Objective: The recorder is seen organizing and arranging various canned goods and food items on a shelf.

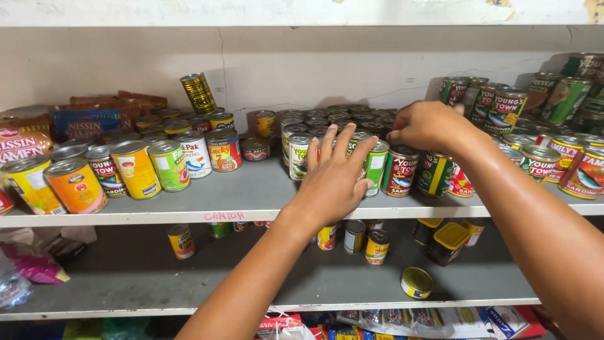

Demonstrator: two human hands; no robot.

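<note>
My left hand (332,179) is spread flat with fingers apart against the front of a block of green-labelled tins (301,155) on the upper grey shelf (251,195). It holds nothing. My right hand (428,126) reaches over the same block, fingers curled down onto the tops of the tins at the back; what they close on is hidden. Red-and-green sardine tins (400,171) stand just below that hand.
Yellow, orange and green tins (135,169) line the shelf's left, with noodle packets (25,145) behind and one gold can (198,93) tilted against the wall. More sardine tins (566,164) crowd the right. The lower shelf (189,277) carries scattered small tins and yellow-lidded jars (448,242).
</note>
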